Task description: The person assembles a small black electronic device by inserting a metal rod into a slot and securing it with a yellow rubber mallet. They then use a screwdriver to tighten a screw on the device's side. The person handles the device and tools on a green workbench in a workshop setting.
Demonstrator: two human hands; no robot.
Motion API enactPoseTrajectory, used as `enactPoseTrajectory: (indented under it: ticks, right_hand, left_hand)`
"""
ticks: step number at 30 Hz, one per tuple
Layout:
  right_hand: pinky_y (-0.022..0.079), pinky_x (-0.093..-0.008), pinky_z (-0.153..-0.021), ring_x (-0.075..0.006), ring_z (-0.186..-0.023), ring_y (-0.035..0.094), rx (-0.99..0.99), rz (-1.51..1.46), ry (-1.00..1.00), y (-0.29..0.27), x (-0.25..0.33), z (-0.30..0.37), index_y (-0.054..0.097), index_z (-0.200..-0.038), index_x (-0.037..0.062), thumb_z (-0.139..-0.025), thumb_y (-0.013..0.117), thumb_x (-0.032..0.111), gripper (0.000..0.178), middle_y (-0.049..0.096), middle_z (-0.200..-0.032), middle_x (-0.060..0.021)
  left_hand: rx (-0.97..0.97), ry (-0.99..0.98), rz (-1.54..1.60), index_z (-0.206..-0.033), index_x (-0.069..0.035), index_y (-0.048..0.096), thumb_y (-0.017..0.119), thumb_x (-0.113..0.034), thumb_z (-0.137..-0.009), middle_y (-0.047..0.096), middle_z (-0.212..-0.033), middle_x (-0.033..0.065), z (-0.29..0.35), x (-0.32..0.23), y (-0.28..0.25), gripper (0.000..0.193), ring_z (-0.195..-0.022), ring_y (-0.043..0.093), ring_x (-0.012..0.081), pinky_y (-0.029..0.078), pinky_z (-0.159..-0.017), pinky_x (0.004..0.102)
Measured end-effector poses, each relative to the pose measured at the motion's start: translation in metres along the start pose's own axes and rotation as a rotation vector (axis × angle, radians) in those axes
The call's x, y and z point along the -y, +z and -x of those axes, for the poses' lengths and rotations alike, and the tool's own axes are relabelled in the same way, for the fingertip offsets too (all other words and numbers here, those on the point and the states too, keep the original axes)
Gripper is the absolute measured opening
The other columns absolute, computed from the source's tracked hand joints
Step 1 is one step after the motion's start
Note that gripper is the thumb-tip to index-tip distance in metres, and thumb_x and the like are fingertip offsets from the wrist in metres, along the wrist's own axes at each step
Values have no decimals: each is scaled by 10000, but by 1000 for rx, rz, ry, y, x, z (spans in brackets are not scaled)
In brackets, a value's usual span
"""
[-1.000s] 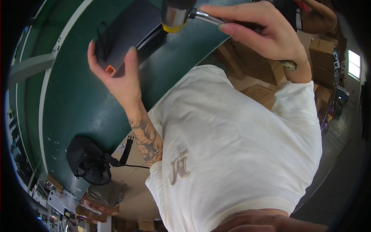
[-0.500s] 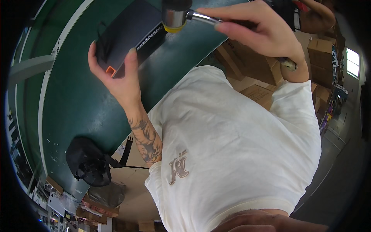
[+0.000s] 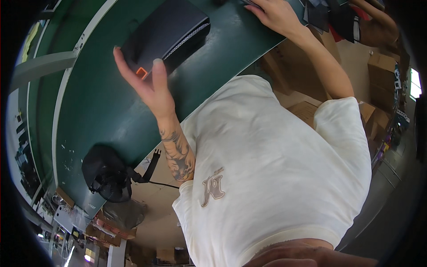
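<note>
A black box-shaped case (image 3: 167, 29) lies on the green tabletop, with a light perforated strip along its side and an orange square-shaped piece (image 3: 142, 72) at its near end. My left hand (image 3: 155, 95) spans that near end, thumb on one edge and fingers around the opposite side. At the top edge of the picture, my right hand (image 3: 280, 18) is closed around the metal handle of a mallet (image 3: 250, 3). It is well right of the case and low over the table. Most of the mallet is cut off by the picture's edge.
The green table (image 3: 111, 104) has a pale metal frame (image 3: 58, 104) along its left. A black bag (image 3: 106, 171) with a buckled strap sits at its near left corner. Cardboard boxes (image 3: 293, 66) stand beyond the right edge. Another person's arm (image 3: 378, 29) shows at upper right.
The mallet has gone from against the case's side up and away toward the top edge with my right hand. My left hand stays at the case's near end, its grip looking looser.
</note>
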State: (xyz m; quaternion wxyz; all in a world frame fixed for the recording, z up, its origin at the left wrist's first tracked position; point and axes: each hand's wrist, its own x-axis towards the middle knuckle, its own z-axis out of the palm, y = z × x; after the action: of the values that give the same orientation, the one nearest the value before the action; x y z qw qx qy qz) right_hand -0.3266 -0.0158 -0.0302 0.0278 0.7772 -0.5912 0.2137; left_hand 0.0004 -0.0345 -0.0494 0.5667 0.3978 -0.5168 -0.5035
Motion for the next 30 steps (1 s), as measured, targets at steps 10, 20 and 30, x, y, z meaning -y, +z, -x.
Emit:
enactPoseTrajectory:
  ticks: [10, 20, 30]
  right_hand:
    - [544, -349, -834, -298, -976, 666, -200, -585, 6, -1, 111, -18, 645, -1192, -34, -842, 704, -39, 355, 628, -1156, -187]
    - [363, -346, -1135, -243, -1370, 445, -151, -1257, 316, 46, 119, -20, 403, -1479, -26, -955, 651, 48, 584, 440, -1451, -156]
    - [244, -354, -1198, -243, -1467, 314, -7, -1673, 253, 64, 112, -31, 207, -1586, -19, -979, 635, 95, 751, 327, -1577, -152]
  left_hand:
    - [-5, 75, -102, -1589, 0, 186, 604, -333, -977, 255, -1626, 151, 2, 6, -4, 812, -1477, 269, 270, 264, -1130, 374]
    - [-2, 81, -77, -1596, -18, 151, 716, -304, -907, 241, -1610, 158, 0, 6, -6, 936, -1453, 295, 285, 279, -1154, 415]
    - [-56, 51, -134, -1555, -56, 262, 831, -201, -856, 422, -1484, 153, -1, 3, -3, 913, -1276, 493, 233, 406, -1083, 346]
